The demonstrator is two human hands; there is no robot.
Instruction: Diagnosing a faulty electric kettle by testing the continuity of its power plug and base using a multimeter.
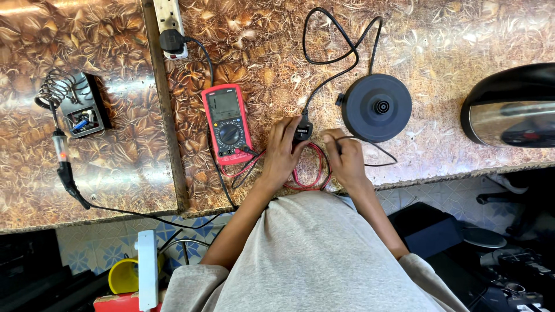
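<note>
Holding black plug in left hand, red multimeter beside

Black three-pin mains plug lies on the patterned worktop, its black cord looping away. Red and black multimeter test leads lie coiled just beside it.

Both bare forearms reach forward from the torso and converge. The left hand lies palm down, fingers extended forward and lightly curled at the tips. The right hand sits just beside it, fingers bent inward in a pinch.
</note>
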